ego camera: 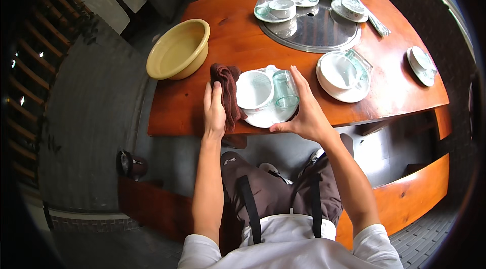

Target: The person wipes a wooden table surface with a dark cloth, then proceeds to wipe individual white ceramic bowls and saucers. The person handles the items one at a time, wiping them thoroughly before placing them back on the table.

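Observation:
My left hand [215,111] is closed on a folded dark red-brown cloth [229,96], held upright against the left side of a plastic-wrapped tableware set. That set, at the table's near edge, has a white bowl [254,90] and a greenish clear glass [285,88] lying on a white plate [267,117]. My right hand [303,113] grips the plate's right rim, its thumb at the near edge and its fingers stretched up beside the glass. Just to the right sits another wrapped set with a bowl [338,71], a plate and a tipped glass.
A yellow plastic basin [178,50] stands at the left edge of the wooden table [231,37]. Several wrapped sets surround a round metal plate [315,33] farther back, with wrapped chopsticks [374,20] beside them. One more set [422,64] is at far right. A wooden bench [414,189] is below.

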Action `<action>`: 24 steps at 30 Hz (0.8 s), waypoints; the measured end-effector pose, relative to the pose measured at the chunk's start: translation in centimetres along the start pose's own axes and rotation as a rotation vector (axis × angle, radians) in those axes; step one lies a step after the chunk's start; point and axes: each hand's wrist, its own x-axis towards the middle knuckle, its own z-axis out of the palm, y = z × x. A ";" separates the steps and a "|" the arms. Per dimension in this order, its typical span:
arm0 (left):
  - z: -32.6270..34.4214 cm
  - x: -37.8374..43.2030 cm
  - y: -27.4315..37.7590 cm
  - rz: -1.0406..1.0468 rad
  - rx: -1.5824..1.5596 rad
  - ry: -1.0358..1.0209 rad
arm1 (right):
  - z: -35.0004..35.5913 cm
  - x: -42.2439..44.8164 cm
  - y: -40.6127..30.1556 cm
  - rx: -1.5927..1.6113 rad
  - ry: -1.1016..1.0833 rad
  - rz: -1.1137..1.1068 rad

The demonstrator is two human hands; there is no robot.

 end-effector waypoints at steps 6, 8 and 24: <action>0.1 -2.6 -0.6 0.175 0.205 0.051 | -0.3 0.2 0.4 0.172 0.004 0.029; 0.7 -3.2 -1.1 0.164 0.183 0.119 | -0.4 0.1 0.5 0.203 0.010 0.043; 1.1 3.2 1.1 -0.101 -0.152 -0.321 | 0.2 0.5 0.6 0.059 0.052 0.057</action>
